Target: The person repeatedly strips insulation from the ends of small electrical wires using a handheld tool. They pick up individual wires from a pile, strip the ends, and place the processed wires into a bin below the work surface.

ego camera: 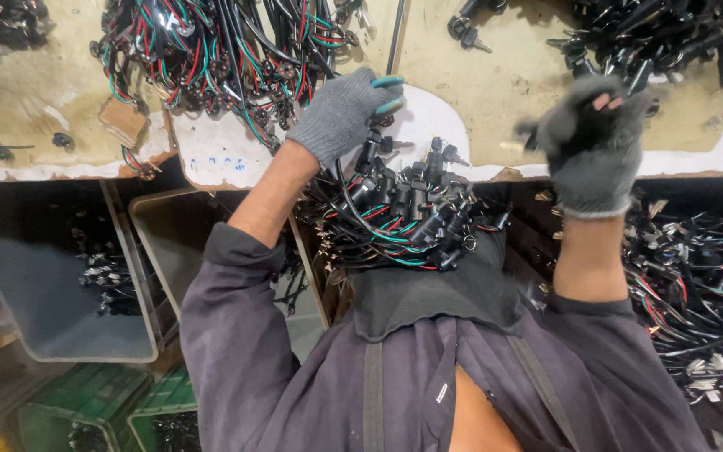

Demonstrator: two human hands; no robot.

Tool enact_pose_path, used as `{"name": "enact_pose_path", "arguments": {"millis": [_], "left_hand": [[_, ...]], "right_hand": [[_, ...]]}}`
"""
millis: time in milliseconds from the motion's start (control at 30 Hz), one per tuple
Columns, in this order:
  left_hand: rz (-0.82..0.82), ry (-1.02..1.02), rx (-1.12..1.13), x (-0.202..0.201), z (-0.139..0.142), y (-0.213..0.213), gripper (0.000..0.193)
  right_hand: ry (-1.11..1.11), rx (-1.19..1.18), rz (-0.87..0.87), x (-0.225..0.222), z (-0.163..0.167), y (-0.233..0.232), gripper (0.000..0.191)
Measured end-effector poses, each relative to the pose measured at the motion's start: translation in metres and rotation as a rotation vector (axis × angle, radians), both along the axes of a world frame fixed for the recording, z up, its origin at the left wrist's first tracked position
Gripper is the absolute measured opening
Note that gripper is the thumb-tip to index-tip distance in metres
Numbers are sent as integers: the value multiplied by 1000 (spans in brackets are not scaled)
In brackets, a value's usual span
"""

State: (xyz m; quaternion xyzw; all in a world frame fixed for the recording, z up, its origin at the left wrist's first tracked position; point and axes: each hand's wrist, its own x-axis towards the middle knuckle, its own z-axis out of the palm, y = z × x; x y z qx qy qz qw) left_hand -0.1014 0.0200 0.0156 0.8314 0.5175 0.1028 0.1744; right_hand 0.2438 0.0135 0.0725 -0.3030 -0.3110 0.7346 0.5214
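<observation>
1. The left hand (pixel 340 113), in a grey knit glove with teal fingertips, has its fingers curled and pressed together around a black cable (pixel 346 194) that rises out of the heap of parts in the person's lap. The grip sits at the edge of the white cut-out of the bench (pixel 428 117).

2. The right hand (pixel 592 142) is raised and motion-blurred. Its gloved fingers look bunched around a small dark part (pixel 596 125), with a bare fingertip showing through the glove, but the blur hides whether it is truly pinched; I cannot tell.

3. Below the hands lies a pile of black key-switch assemblies (pixel 412 209) with red, green and black leads, resting on a dark apron (pixel 428 293) against the bench edge.

4. Further out, a bundle of wire harnesses (pixel 228 59) covers the bench top at upper left, loose black keys and parts (pixel 654 38) lie upper right, and more harnesses (pixel 696 276) fill the space at right. A grey plastic bin (pixel 52 276) stands low left, with green crates (pixel 94 410) beneath.

5. Risks, as I judge them: pulling the black cable upward could drag neighbouring leads with it, since the pile is tangled, and tip switches off the apron towards the floor or bin. The worn right glove leaves a fingertip open to sharp terminals. A fast right-hand move could fling the small part into the loose keys, where it would be hard to find.
</observation>
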Motion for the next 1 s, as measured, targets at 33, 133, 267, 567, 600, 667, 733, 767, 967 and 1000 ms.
{"name": "enact_pose_path", "arguments": {"millis": [33,133,267,567,600,667,733,767,967,1000], "left_hand": [[-19,-12,10,-1,-1,1,34],[-11,6,-55,0,1,1,30],[10,-30,15,6,6,-3,32],[531,-957,-87,4,74,-13,27],[567,-1206,-120,5,84,-20,31],[656,-1350,-140,16,100,-35,32],[609,-1336,-196,32,112,-51,35],[517,-1252,-256,41,115,-59,37],[329,-1154,-406,79,117,-83,34],[320,-1110,-369,81,116,-82,34]], "right_hand": [[-50,-7,35,-2,2,-5,50],[-663,302,106,-11,0,-21,25],[-885,787,130,-21,-7,-27,12],[-905,978,-35,-34,-4,-16,12],[-939,982,-15,-36,-2,-16,19],[-995,1012,38,-39,2,-15,55],[-1012,1052,105,-45,7,-13,35],[-1019,1069,138,-48,10,-12,27],[-1181,1108,325,-51,30,-7,64],[-1155,1109,355,-50,31,-6,65]]}}
